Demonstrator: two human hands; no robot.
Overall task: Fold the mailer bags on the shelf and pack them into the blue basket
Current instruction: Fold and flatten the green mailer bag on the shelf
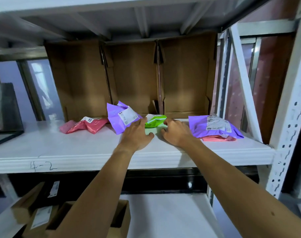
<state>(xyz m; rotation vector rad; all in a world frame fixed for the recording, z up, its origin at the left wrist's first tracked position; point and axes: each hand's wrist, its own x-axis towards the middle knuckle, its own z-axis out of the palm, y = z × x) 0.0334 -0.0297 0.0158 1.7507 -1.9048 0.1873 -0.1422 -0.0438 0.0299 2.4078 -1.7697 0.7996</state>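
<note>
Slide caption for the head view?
Left hand and right hand flank the green bag on a white shelf.

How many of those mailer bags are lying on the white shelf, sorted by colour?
Pink mailer bags: 2 (one lies under the right purple one)
Purple mailer bags: 2
Green mailer bag: 1
Total: 5
</note>
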